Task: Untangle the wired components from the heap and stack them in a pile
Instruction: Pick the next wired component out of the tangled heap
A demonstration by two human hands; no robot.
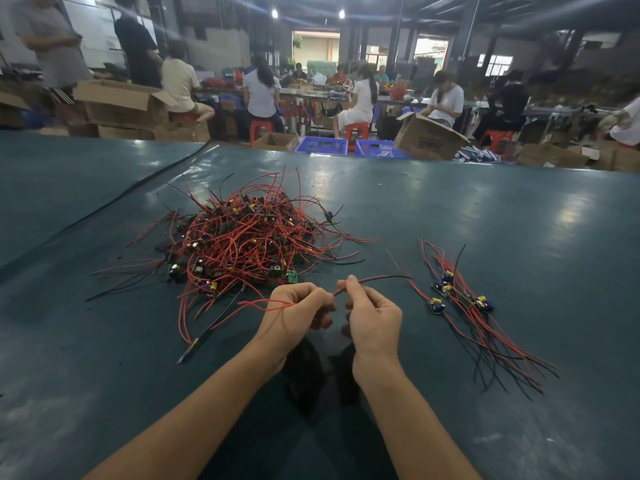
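Head view: left grip (294, 308) and right grip (372, 311) pinch one red wire (341, 289); seemingly limp, light, snag-prone, best held near its end.

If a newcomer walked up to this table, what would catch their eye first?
The tangled heap of red wires at the middle of the table stands out first. Just in front of it, the left hand and right hand pinch a wire between them. A small sorted pile lies to the right.
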